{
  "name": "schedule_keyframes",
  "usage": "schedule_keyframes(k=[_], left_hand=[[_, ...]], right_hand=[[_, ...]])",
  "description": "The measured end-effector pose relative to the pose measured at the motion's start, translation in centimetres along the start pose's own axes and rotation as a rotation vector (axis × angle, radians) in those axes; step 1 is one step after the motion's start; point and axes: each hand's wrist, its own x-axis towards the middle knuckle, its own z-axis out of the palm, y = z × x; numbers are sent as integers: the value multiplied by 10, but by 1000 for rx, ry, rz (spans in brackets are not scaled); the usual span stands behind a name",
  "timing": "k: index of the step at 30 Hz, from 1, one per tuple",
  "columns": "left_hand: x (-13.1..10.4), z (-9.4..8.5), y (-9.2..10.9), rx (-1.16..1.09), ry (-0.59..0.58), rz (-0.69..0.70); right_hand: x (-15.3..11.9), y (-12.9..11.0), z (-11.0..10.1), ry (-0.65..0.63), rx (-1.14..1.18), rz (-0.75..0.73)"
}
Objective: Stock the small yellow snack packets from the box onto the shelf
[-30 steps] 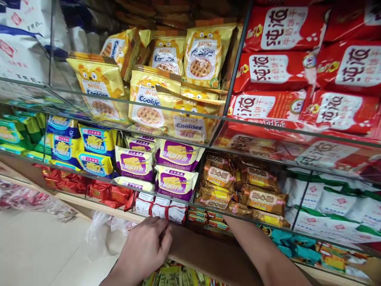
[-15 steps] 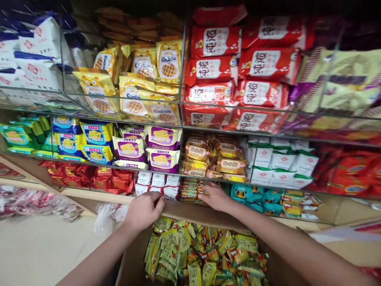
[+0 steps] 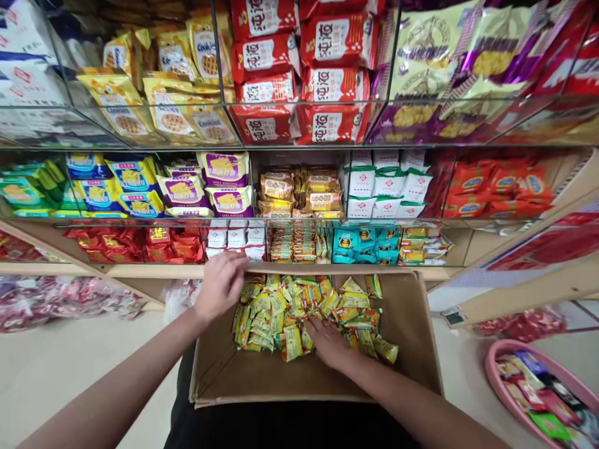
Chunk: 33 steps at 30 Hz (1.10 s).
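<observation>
A cardboard box (image 3: 290,380) sits just above my lap, against the front of the shelves. Many small yellow-and-orange snack packets (image 3: 274,302) lie loose inside it. My right hand (image 3: 330,343) reaches down into the box, its fingers stretched out and touching the packets; the fingertips are partly lost among them. My left hand (image 3: 221,285) is over the box's back left corner with loosely bent, slightly blurred fingers, and nothing shows in it. Straight behind the box, small orange-brown packets (image 3: 294,244) stand in a compartment of the lowest shelf.
Clear-fronted compartments hold red packs (image 3: 334,40), yellow cookie bags (image 3: 116,106), purple-and-cream biscuits (image 3: 229,168) and teal packets (image 3: 365,243). On the floor at right stands a pink basin (image 3: 491,368) of mixed packets. Red-and-white bagged goods (image 3: 70,299) lie low at left.
My right hand has moved from the lowest shelf's orange-brown packets down into the box. My left hand has risen slightly and its fingers have loosened. The view has shifted right and shows more of the box.
</observation>
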Motion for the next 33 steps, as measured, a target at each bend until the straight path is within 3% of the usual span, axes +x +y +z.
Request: schedule_keyframes(k=[5,9,12,15,17,20,22,24,27,30,33], left_hand=[[-73,24,29,-154,-158,279],[-105,47,40,-319,-261,131],[-99,64,46,-487,-237,-187],[-78,78,60,-735,-251,-537],[-65,86,74,-888,-277,-637],[-55,94,93,-1002,-243,-616],[-52,97,100,-1012,-205,-582],[-52,99,103,-1026,-145,-586],[-54,101,103,-1049,-34,-742],[-58,105,99,-1055,-10,-920],[-62,109,92,-1072,19,-941]], right_hand=[[14,1,13,60,139,95],[6,15,2,83,303,123],[-5,18,-14,174,440,174],[-19,4,-27,234,646,217],[-28,-12,-32,257,966,225],[-37,-33,-37,305,1432,254],[-38,-39,-39,390,1427,304],[-36,-40,-40,513,1274,338],[-30,-38,-37,652,1102,320],[-26,-40,-32,680,1056,296],[-26,-43,-26,639,1038,300]])
